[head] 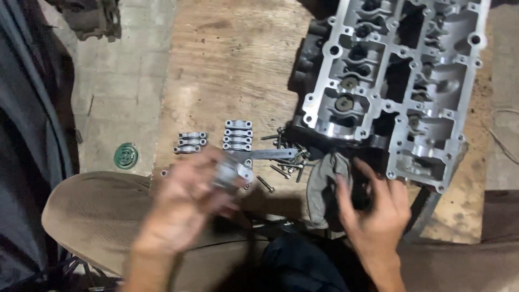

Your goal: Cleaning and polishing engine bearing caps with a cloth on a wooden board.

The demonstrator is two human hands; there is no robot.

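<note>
Head view | blurred left hand point(184, 203) clamped on small silvery metal cap point(233, 173) | right hand point(373, 208) grips dark part beside grey rag point(324, 184) | ribbed aluminium cylinder head point(400, 81)

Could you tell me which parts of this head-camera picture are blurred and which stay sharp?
In the head view, the left hand and the metal part it holds are motion-smeared; the right hand is softer too; the cylinder head and bearing caps look sharp.

Bare board point(227, 65) lies open; cylinder head point(389, 81) and bolts point(286, 159) crowd the right
</note>
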